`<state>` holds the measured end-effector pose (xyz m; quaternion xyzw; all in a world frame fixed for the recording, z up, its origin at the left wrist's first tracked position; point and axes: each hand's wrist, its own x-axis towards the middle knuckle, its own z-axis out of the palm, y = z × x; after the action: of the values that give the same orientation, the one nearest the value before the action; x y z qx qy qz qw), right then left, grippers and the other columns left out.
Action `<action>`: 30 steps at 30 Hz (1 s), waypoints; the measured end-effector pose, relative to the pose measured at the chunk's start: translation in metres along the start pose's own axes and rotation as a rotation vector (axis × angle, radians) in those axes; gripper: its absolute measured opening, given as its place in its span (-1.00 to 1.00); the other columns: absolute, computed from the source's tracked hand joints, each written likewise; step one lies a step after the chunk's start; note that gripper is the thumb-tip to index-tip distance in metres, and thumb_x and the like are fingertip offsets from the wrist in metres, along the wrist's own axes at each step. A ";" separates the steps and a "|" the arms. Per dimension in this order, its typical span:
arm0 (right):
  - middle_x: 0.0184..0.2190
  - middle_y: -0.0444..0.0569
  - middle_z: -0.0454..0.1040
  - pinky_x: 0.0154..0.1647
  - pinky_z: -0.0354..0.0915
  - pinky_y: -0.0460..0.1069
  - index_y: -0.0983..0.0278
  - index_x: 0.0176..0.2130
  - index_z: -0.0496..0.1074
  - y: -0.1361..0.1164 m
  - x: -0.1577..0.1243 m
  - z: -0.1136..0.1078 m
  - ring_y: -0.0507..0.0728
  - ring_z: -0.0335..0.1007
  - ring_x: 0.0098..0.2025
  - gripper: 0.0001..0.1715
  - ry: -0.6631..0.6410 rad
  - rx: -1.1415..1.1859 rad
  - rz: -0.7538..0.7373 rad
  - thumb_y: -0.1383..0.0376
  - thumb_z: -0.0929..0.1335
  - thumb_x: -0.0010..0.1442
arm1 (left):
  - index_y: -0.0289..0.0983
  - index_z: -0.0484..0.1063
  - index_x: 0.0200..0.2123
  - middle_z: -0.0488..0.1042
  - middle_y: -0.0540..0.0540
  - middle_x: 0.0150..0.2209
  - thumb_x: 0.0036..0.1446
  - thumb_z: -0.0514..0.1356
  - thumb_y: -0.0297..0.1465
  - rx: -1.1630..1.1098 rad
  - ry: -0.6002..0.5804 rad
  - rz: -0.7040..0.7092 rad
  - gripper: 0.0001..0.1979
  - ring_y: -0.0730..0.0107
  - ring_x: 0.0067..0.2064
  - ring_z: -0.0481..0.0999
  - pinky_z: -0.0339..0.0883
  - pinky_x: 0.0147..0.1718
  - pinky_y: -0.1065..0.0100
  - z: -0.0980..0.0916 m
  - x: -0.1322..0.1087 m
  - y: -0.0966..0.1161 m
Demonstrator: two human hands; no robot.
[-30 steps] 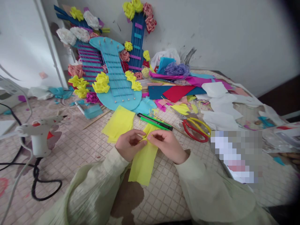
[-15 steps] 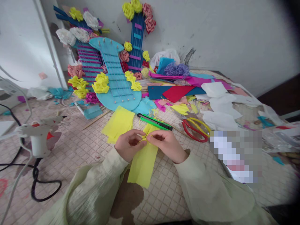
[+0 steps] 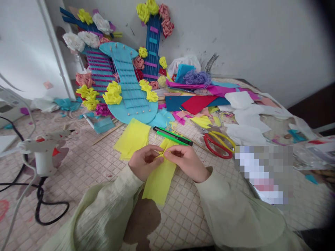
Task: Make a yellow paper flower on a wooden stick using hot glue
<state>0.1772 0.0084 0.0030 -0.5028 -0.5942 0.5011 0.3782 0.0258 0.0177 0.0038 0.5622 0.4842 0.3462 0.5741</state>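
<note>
Both forearms, in pale green sleeves, come in from bottom edge, converge at centre. Fingers of left hand (image 3: 143, 163) curled, thumb and forefinger pinched tight, knuckles up. Same pose on right hand (image 3: 187, 163); fingertips of both meet, wrists apart.

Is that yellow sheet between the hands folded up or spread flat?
Mostly spread: the yellow sheet lies flat, only its far edge pinched by left hand and right hand.

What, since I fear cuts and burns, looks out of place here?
A brown blotch marks the table cover by the sleeves. Scissors lie among scraps at the right; the glue gun stands left, its cord looped loose. Left hand and right hand pinch a yellow sheet.
</note>
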 end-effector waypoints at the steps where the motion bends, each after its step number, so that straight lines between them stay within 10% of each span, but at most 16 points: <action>1: -0.48 -0.08 0.42 -0.39 0.23 -0.07 0.31 -0.45 0.41 0.000 0.000 0.000 0.03 0.29 -0.41 -0.80 0.002 -0.005 -0.004 0.22 0.29 0.00 | -0.33 0.33 -0.37 0.40 -0.02 -0.55 -0.21 0.20 -0.40 0.010 0.005 -0.004 -0.75 0.48 -0.52 0.37 0.26 -0.52 0.43 0.000 0.000 0.000; 30: -0.48 -0.08 0.41 -0.42 0.21 -0.09 0.32 -0.45 0.42 0.001 0.001 0.000 0.01 0.28 -0.43 -0.81 -0.012 0.019 0.002 0.23 0.30 -0.01 | -0.35 0.39 -0.55 0.35 0.00 -0.60 -0.12 0.11 -0.31 0.210 0.000 0.009 -0.80 0.52 -0.55 0.26 0.14 -0.56 0.48 -0.004 0.002 0.000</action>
<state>0.1769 0.0090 0.0019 -0.4967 -0.5913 0.5101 0.3788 0.0225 0.0208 0.0042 0.6214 0.5153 0.2963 0.5104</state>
